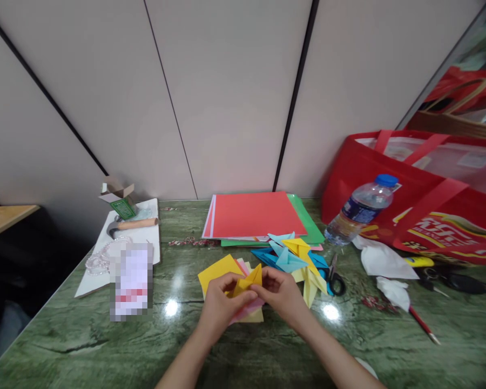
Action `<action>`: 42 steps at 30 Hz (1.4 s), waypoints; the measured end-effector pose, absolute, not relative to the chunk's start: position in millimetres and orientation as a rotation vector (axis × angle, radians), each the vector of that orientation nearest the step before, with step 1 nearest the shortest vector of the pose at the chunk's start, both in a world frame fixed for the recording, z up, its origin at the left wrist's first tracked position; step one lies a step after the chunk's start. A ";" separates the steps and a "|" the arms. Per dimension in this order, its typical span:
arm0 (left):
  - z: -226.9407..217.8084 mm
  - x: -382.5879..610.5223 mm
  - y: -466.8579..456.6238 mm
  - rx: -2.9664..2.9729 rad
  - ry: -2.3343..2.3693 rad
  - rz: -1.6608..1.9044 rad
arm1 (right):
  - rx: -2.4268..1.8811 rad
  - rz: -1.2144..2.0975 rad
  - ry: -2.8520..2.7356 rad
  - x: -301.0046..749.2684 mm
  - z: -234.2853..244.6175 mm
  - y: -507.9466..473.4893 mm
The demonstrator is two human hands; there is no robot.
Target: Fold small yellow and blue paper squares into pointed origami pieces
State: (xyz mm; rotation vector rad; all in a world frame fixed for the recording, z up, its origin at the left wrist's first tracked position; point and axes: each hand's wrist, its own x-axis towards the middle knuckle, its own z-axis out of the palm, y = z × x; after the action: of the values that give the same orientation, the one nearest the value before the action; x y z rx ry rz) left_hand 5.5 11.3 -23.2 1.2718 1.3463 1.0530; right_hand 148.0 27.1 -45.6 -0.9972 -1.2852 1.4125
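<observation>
My left hand [221,302] and my right hand [281,294] meet over the green marble table [105,346], both pinching a small folded yellow paper piece [249,281]. Under the hands lie loose square sheets, yellow [216,270] on top of pink and pale yellow ones. Just right of my right hand sits a heap of folded paper shapes [294,254] in blue, light blue and yellow.
A stack of red and green paper [255,216] lies at the back. Scissors [334,278], a tilted water bottle [360,208], a red bag [421,189], crumpled tissues [383,262] and a pencil [423,324] are right. A hammer [132,224], beads and small box [117,197] are left.
</observation>
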 end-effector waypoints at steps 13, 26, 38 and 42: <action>-15.9 6.7 13.6 1.295 1.442 1.040 | -0.987 1.425 -1.471 148.8 -43.7 24.4; -22.2 0.6 14.5 1.024 1.260 1.019 | -0.939 1.634 -1.332 152.1 -45.9 30.3; -20.4 4.1 16.1 1.050 1.398 1.163 | -0.962 1.679 -1.292 150.9 -45.1 30.1; -23.5 4.4 16.0 0.963 1.376 1.176 | -1.001 1.680 -1.131 148.8 -50.7 31.5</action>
State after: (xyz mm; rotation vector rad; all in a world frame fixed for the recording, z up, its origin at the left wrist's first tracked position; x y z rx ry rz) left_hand 4.4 16.0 -23.5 0.9635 1.3758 1.1756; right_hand 148.8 31.5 -50.7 -1.0007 -1.1312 1.6796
